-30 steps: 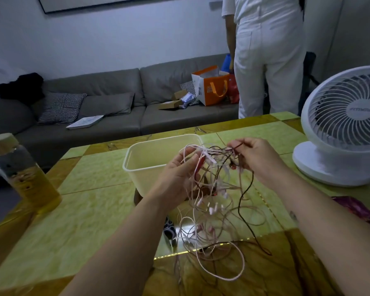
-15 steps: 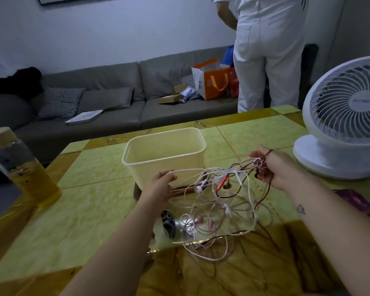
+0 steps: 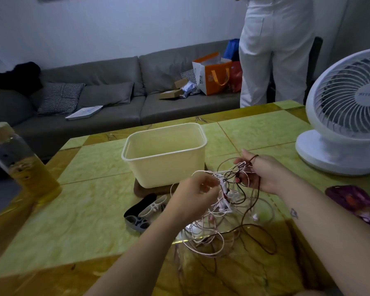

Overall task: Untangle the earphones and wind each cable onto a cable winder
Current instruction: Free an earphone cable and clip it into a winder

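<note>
A tangle of earphone cables (image 3: 226, 212), white, pink and dark red, hangs between my hands and trails onto the table in loops. My left hand (image 3: 195, 194) pinches white strands at the tangle's left side. At the upper right, my right hand (image 3: 263, 175) grips dark red and black strands, with one loop round a finger. Several cable winders (image 3: 144, 212), dark and white, lie on the table just left of my left wrist.
A cream plastic tub (image 3: 165, 154) stands on a dark coaster behind the tangle. A white desk fan (image 3: 346, 116) is at the right, a bottle of yellow liquid (image 3: 19, 163) at the left edge. A person in white (image 3: 276, 50) stands by the grey sofa (image 3: 107, 86).
My left hand has moved right from the tub's front into the tangle and pinched white strands. My right hand has shifted slightly left. The bundle is now drawn closer together.
</note>
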The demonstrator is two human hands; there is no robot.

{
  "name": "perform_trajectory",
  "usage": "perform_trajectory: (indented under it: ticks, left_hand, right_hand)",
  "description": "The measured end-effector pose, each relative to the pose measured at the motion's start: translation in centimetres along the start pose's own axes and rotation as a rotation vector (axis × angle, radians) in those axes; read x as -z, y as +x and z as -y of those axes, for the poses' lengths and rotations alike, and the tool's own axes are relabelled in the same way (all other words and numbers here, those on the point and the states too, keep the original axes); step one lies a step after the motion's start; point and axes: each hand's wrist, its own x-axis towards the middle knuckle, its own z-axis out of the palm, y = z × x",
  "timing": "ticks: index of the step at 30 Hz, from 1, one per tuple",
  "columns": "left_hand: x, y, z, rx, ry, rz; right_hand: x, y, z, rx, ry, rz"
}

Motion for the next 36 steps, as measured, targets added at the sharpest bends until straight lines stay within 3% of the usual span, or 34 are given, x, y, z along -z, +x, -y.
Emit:
perform_trajectory:
  ticks: [4,11,14,17,19,21,24,28,32,36]
  left_hand:
    - [-1.5,0.9,0.6,-0.015,0.148,0.028]
    - [-1.2,2.7,1.1,0.059,-0.232,-0.035]
    - [0.1,2.9,1.6,0.207,-0.44,-0.027]
    - [1.3,3.2,2.2,0.344,-0.487,-0.124]
    - [1.6,3.6,2.9,0.396,-0.442,-0.176]
    - [1.5,3.9,3.2,0.425,-0.424,-0.21]
    - [1.4,4.2,3.1,0.452,-0.38,-0.272]
    - [1.8,4.0,2.5,0.414,-0.326,-0.313]
    - [2.5,3.6,2.5,0.409,-0.412,-0.295]
    - [3.5,3.2,3.2,0.405,-0.376,-0.302]
  right_hand:
    - [-0.7,-0.9,0.7,-0.004,0.029,0.107]
    - [-0.7,-0.8,2.2,0.013,0.119,0.215]
    - [0.9,0.1,2.0,0.029,0.16,0.185]
    - [1.5,0.5,0.8,0.08,-0.289,0.043]
    - [0.5,-0.4,0.5,0.267,-0.609,-0.105]
    - [-1.3,-2.1,0.7,0.458,-0.746,-0.052]
    - [-4.6,-4.5,0.4,0.485,-0.893,0.209]
    - [-6.5,-4.6,-0.4,0.533,-1.123,0.085]
    - [-6.2,-3.8,-0.3,0.621,-1.214,0.038]
    - [-5.0,-3.6,1.1,0.607,-0.96,0.044]
